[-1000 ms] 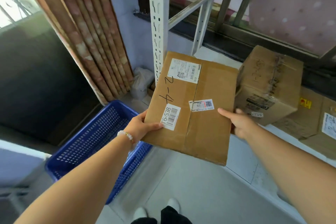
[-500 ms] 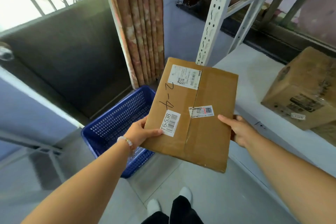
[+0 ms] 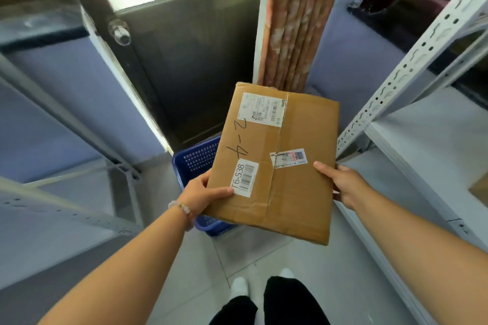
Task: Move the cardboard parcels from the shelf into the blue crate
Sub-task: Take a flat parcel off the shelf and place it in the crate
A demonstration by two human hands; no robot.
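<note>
A: We hold the parcel (image 3: 274,163) off the shelf (image 3: 433,134), over the crate (image 3: 196,161), which shows only at its 9 o'clock edge. Our left hand (image 3: 203,192) pinches the near-left corner, thumb on the T6-538 label. Our right hand (image 3: 343,185) clamps the right edge at 3 o'clock, thumb on top.

B: Then we lower it flat, I'd say, with both hands level, and let go only once it rests inside. Most of the crate is hidden under the parcel, so we should check the rim first.

A: Against 0.5 s ago, our view has swung left: the big box at 3 o'clock is gone, and a door knob (image 3: 119,33) shows at 10 o'clock.

B: And the parcel now covers far more of the crate. The 2 grips look unchanged.
</note>
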